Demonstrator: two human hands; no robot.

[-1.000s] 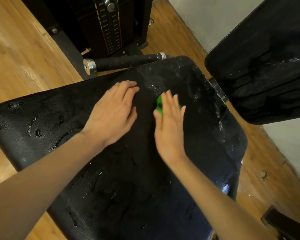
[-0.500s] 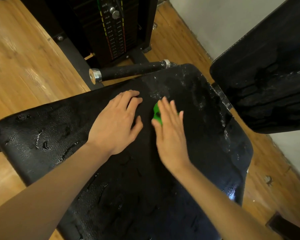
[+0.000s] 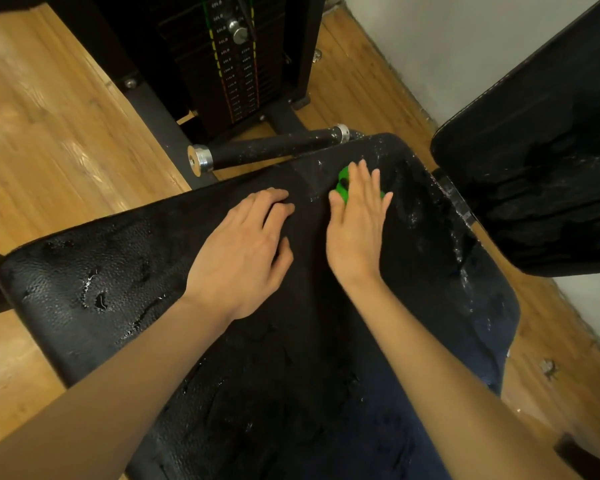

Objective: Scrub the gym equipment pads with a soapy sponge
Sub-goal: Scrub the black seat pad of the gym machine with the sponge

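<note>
A wide black seat pad point(image 3: 94, 271) fills the middle of the head view, wet and flecked with suds near its far edge. My right hand point(image 3: 359, 223) lies flat with straight fingers on a green sponge point(image 3: 343, 185), pressing it onto the pad near the far edge; only the sponge's left part shows past my fingers. My left hand point(image 3: 243, 254) rests palm down on the pad just left of it, fingers slightly bent, holding nothing. A black back pad point(image 3: 541, 168) stands tilted at the right, streaked with wet marks.
A black foam-covered handle bar point(image 3: 271, 150) with a chrome end juts out just beyond the seat's far edge. Behind it stands the weight stack point(image 3: 236, 60) in its dark frame. Wooden floor point(image 3: 49, 116) lies at the left; a grey wall point(image 3: 447, 46) runs along the right.
My right hand has slid the sponge away from me, toward the pad's far edge. My left hand has stayed where it was on the pad.
</note>
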